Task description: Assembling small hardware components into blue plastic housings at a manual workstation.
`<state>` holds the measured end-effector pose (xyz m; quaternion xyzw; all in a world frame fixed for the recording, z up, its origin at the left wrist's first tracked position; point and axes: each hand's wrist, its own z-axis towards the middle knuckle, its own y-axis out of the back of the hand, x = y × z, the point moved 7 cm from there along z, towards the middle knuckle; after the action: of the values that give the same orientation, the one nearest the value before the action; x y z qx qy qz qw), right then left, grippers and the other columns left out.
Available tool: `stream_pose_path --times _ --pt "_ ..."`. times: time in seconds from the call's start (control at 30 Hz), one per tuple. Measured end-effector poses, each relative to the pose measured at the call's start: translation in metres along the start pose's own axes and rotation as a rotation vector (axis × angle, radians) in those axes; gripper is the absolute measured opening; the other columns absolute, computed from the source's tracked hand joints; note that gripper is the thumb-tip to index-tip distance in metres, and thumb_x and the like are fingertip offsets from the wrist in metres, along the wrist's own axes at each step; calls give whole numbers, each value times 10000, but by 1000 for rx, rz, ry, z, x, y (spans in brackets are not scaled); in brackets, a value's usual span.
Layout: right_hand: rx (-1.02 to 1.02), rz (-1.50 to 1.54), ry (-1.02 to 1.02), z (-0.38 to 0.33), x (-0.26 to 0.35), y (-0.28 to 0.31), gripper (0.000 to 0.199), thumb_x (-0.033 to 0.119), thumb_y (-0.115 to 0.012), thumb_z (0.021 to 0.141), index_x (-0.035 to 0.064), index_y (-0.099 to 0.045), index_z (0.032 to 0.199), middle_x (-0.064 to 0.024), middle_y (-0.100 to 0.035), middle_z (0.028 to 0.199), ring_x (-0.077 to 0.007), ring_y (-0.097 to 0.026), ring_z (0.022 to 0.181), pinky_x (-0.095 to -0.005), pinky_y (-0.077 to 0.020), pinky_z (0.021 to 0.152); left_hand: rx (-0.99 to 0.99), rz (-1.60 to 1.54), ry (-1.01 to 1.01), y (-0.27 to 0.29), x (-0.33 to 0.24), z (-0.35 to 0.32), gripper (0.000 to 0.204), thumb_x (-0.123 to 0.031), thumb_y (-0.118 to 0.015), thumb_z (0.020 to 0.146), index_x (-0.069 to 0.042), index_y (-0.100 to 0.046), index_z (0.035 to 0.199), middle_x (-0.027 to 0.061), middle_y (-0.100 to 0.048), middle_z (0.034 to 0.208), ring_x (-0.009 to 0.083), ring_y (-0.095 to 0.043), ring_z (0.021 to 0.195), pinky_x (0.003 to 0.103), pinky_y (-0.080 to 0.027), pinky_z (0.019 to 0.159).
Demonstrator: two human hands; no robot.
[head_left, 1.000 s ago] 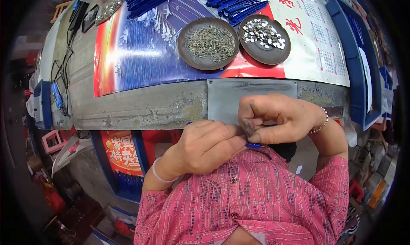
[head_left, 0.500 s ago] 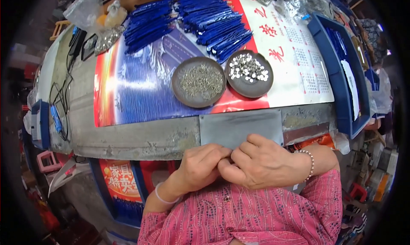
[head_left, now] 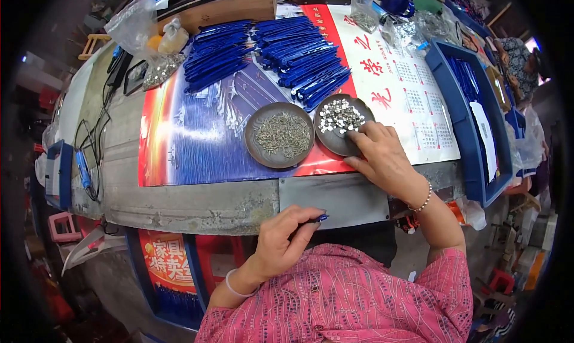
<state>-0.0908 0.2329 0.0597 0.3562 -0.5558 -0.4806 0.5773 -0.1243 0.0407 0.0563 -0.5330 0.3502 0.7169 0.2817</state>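
The right hand (head_left: 387, 156) is hanging over a dish (head_left: 332, 144), thumb and index standing apart, with silver discs (head_left: 341, 116) lying just ahead-left of those fingertips; behind-left, the left hand (head_left: 280, 235) is pinching a blue piece (head_left: 323, 218), pointing rightward.

Cluttered workshop, worn bench (head_left: 179, 208), dishes (head_left: 278, 164) of small metal parts (head_left: 283, 134), piled blue strips (head_left: 302, 59), plastic bins (head_left: 459, 131)

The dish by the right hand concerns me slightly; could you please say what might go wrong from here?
The right hand is at the dark dish and might tip it or scatter its silvery pieces. The neighbouring dish of slender pieces sits close by, so spills could mix. The left hand pinches a blue piece near the table edge; it might drop.
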Motion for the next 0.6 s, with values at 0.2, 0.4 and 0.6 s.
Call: stream_pose_path --times 0.2,0.4,0.6 --pt "20 74 41 2 0 3 278 139 -677 721 13 -574 946 -123 -513 913 -288 -496 875 -365 -371 791 -21 -105 125 -3 16 -9 191 49 -536 848 27 -565 1036 51 -577 832 64 -523 646 181 -415 558" --pt "23 156 65 1 -1 -3 175 85 -664 710 29 -521 794 -113 -512 823 -283 -503 822 -357 -374 765 -99 -306 269 -5 23 -13 213 42 -524 863 20 -548 1074 63 -595 872 52 -504 633 175 -410 555" --pt "-149 233 155 -10 25 17 160 -7 -650 686 22 -524 781 -107 -521 736 -294 -514 710 -365 -406 707 -188 -587 389 -10 40 -16 209 -21 -520 894 2 -539 1101 73 -607 899 58 -488 609 185 -395 537"
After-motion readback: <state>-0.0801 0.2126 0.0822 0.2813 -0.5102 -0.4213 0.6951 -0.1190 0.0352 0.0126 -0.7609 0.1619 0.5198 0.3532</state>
